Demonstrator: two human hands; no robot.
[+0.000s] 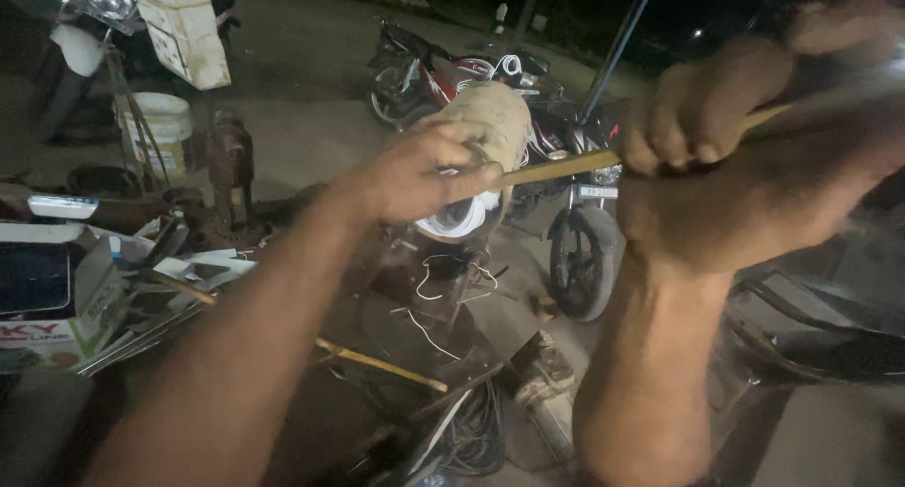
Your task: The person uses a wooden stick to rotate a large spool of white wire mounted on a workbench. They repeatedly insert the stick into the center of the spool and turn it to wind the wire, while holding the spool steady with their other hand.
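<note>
My left hand (424,171) is closed around a dirty beige roll of tape (485,129) with white layers showing at its lower edge. A strip of yellowish tape (566,166) runs taut from the roll to the right. My right hand (716,157) grips that strip's other end in a fist, raised at the right of the view. Both hands are held up in the air above a cluttered workbench.
A parked motorcycle (575,251) and a red one (443,72) stand behind the hands. A white bucket (156,129), cardboard boxes (57,289), metal scraps, loose white wires (434,289), a wooden stick (382,364) and a black cable coil (476,430) lie below. It is dark.
</note>
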